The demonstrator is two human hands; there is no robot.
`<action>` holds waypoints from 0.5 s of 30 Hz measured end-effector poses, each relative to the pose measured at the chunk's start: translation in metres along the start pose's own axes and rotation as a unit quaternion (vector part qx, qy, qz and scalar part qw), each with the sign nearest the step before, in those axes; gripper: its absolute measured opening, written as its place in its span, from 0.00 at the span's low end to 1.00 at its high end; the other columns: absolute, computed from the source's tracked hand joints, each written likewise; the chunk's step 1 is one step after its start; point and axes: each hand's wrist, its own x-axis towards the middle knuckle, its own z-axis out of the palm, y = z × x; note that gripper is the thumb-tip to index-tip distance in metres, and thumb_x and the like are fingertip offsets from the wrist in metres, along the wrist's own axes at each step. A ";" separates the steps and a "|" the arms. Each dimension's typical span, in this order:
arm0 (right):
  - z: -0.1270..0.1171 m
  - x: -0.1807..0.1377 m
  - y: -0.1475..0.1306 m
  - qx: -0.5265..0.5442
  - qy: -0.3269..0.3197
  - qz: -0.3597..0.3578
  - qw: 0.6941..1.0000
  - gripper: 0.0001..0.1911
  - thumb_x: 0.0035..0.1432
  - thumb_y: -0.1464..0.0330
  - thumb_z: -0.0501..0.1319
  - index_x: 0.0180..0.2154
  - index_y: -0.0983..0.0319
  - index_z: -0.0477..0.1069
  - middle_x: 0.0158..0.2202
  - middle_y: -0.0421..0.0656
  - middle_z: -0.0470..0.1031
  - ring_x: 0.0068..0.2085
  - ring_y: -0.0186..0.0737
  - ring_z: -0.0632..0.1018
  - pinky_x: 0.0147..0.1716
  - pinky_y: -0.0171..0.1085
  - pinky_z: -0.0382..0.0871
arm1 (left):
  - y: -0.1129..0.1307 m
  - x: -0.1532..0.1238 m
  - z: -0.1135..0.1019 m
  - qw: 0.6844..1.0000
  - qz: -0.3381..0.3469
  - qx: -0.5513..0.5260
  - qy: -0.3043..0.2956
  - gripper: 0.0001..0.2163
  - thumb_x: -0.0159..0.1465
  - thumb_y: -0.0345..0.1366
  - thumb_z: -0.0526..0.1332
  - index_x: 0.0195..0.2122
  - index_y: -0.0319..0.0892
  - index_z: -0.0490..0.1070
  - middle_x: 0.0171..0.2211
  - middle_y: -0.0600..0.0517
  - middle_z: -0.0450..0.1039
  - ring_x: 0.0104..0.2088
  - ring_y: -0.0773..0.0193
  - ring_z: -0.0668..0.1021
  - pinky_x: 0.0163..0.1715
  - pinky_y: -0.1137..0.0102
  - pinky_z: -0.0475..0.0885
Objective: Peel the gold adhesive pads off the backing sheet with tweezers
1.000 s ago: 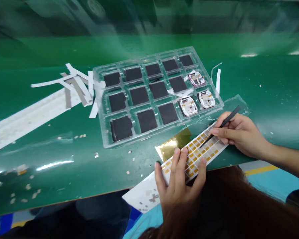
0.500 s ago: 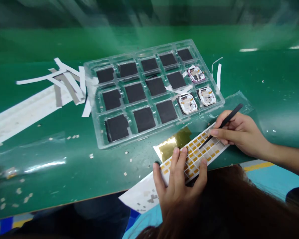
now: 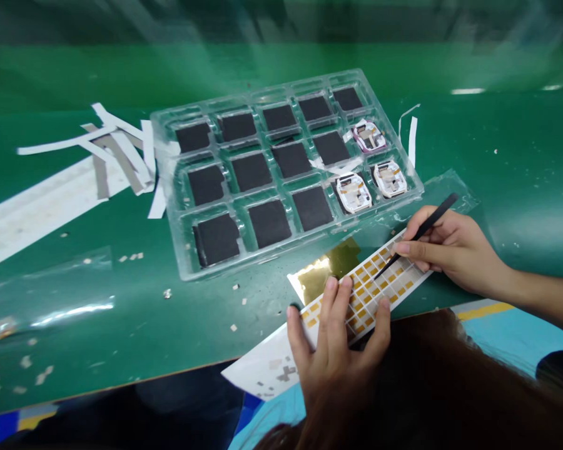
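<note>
A white sticker sheet (image 3: 380,281) with several small gold squares lies at the near edge of the green bench. My left hand (image 3: 338,344) presses flat on its lower half, fingers spread. My right hand (image 3: 450,247) grips black tweezers (image 3: 417,234) whose tip touches the sheet among the gold squares. Just beyond lies a gold foil piece (image 3: 328,269). Behind it sits a clear plastic tray (image 3: 281,169) with several black square pads in its cells and three small white parts (image 3: 354,192) in the right cells.
White and grey backing strips (image 3: 122,156) lie piled left of the tray, beside a long white strip (image 3: 42,206). A thin white strip (image 3: 411,144) sits right of the tray. Small paper scraps dot the bench (image 3: 122,312). Dark hair covers the lower right.
The view has shifted slightly, so the tray and strips sit further left and higher. Both hands hold the same pose on the sheet.
</note>
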 end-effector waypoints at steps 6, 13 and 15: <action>0.000 0.000 -0.001 -0.003 0.002 0.000 1.000 0.12 0.47 0.69 0.69 0.27 0.63 0.66 0.15 0.31 0.65 0.17 0.25 0.65 0.15 0.26 0.57 | 0.000 0.000 -0.001 1.000 -0.002 0.003 -0.003 0.17 0.57 0.25 0.61 0.44 0.52 0.70 0.59 0.41 0.59 0.56 0.51 0.68 0.56 0.43 0.54; 0.001 -0.002 -0.002 -0.015 0.001 -0.011 1.000 0.12 0.47 0.68 0.69 0.26 0.62 0.66 0.16 0.32 0.65 0.16 0.25 0.65 0.14 0.27 0.56 | -0.001 -0.001 0.000 1.000 0.000 0.005 0.003 0.14 0.57 0.28 0.62 0.44 0.50 0.70 0.58 0.42 0.62 0.56 0.52 0.68 0.56 0.44 0.54; 0.001 -0.002 -0.001 -0.018 0.000 -0.015 1.000 0.12 0.47 0.68 0.69 0.26 0.62 0.66 0.16 0.32 0.65 0.17 0.26 0.65 0.15 0.28 0.56 | -0.001 -0.001 0.000 1.000 -0.008 0.000 0.002 0.14 0.59 0.32 0.61 0.47 0.45 0.69 0.54 0.42 0.67 0.56 0.53 0.69 0.58 0.46 0.54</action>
